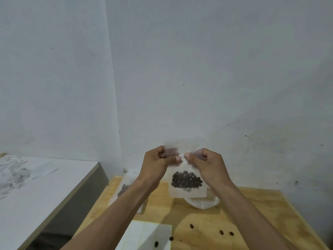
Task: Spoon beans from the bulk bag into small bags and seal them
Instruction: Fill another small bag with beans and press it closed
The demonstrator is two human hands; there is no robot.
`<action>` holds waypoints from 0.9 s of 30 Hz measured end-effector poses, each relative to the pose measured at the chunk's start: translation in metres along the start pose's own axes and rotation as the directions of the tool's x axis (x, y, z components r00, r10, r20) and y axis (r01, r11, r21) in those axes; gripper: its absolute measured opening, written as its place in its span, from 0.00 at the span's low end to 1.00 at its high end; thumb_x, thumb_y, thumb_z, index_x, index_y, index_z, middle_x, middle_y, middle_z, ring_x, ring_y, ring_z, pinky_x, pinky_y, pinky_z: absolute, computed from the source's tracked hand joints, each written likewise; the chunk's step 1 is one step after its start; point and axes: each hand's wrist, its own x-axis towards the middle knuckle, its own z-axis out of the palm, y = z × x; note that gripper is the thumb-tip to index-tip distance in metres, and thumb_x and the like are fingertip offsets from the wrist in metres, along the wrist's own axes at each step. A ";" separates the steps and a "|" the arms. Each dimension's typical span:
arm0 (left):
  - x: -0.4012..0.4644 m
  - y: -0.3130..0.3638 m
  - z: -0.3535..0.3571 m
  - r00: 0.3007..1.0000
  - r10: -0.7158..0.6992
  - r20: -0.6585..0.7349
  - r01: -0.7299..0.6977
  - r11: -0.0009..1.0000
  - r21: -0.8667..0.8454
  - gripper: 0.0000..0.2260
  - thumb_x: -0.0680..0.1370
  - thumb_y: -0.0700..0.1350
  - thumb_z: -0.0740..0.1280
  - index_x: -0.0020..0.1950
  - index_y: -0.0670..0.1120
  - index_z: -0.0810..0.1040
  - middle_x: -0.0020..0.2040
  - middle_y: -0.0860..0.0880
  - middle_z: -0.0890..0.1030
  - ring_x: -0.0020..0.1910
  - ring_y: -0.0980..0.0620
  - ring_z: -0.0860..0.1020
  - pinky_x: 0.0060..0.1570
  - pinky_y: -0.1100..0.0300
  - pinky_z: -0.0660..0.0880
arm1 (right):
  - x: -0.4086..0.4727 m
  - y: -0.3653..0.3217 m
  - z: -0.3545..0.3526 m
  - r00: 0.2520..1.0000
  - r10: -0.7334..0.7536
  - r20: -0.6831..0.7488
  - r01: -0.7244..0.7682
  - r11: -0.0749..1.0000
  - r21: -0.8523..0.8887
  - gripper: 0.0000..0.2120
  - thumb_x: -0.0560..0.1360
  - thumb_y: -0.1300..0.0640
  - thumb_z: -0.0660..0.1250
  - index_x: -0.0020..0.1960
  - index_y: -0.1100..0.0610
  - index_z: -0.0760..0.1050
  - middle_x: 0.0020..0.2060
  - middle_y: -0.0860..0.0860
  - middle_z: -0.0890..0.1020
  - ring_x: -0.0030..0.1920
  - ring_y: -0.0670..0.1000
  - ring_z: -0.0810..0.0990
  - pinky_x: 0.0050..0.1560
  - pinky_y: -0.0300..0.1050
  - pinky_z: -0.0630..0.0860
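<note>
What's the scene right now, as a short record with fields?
left hand: pinching the top edge of the small bag
right hand: pinching the same top edge
small bag: held up above the wooden table, dark beans in its lower half
seal: cannot tell if closed
loose beans: scattered on the table near the front
other bag: on the table behind the left forearm, beans inside

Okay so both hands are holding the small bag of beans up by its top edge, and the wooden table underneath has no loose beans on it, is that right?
Not quite. The head view shows the left hand and right hand pinching the small bag by its top, but several loose beans lie scattered on the wooden table.
</note>
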 end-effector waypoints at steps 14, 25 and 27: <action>0.010 0.002 0.048 0.996 -0.090 0.004 0.090 0.995 -0.028 0.13 0.68 0.27 0.74 0.52 0.32 0.81 0.44 0.37 0.86 0.40 0.42 0.85 0.43 0.51 0.82 | 0.004 0.006 -0.042 0.992 0.110 -0.064 -0.105 0.992 0.077 0.03 0.76 0.64 0.73 0.44 0.58 0.84 0.33 0.50 0.86 0.37 0.47 0.84 0.42 0.38 0.79; 0.018 -0.044 0.148 0.957 -0.271 0.103 0.258 0.958 0.123 0.25 0.71 0.40 0.80 0.64 0.38 0.75 0.51 0.39 0.84 0.45 0.43 0.85 0.50 0.48 0.84 | -0.020 0.052 -0.161 0.950 0.276 -0.147 -0.288 0.956 -0.065 0.22 0.77 0.59 0.72 0.70 0.53 0.73 0.53 0.53 0.84 0.51 0.50 0.83 0.49 0.42 0.78; 0.003 -0.056 0.175 0.925 -0.305 0.229 0.247 0.936 0.250 0.39 0.71 0.42 0.81 0.76 0.43 0.64 0.53 0.40 0.82 0.47 0.44 0.84 0.45 0.52 0.83 | -0.026 0.065 -0.187 0.927 0.271 -0.258 -0.299 0.951 -0.076 0.22 0.77 0.60 0.72 0.69 0.54 0.73 0.52 0.55 0.84 0.50 0.50 0.83 0.45 0.40 0.77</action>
